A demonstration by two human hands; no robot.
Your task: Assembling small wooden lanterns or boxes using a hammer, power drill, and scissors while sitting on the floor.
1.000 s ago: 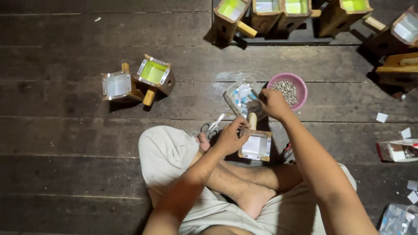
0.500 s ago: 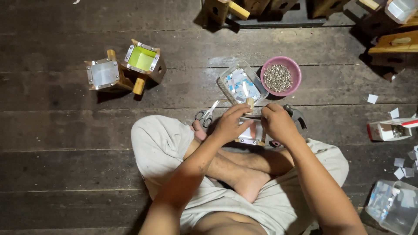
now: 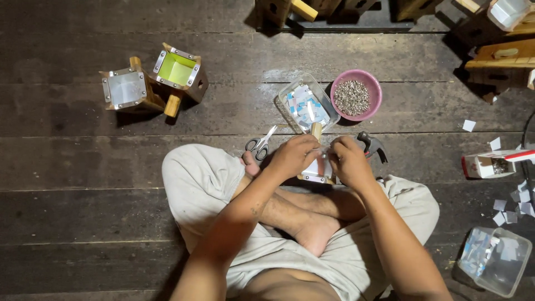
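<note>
I sit cross-legged on a dark wooden floor. Both hands meet over a small wooden box with a metal-edged rim (image 3: 319,170) resting at my shins. My left hand (image 3: 292,156) grips the box's left side near its wooden peg. My right hand (image 3: 348,161) is closed against the box's right side, fingertips pinched at its top edge; what it pinches is too small to see. A pink bowl of small metal pieces (image 3: 356,95) and a clear tub of paper slips (image 3: 307,105) stand just beyond the hands.
Scissors (image 3: 261,146) lie left of my hands, a hammer (image 3: 371,144) right. Two finished wooden boxes (image 3: 153,85) sit far left, more boxes along the top edge. A small carton (image 3: 487,164), paper scraps (image 3: 515,198) and a clear plastic tub (image 3: 496,259) lie at right.
My right hand came back from the pink bowl to the box at my shins. The view shifted, so floor objects appear lower and further left.
</note>
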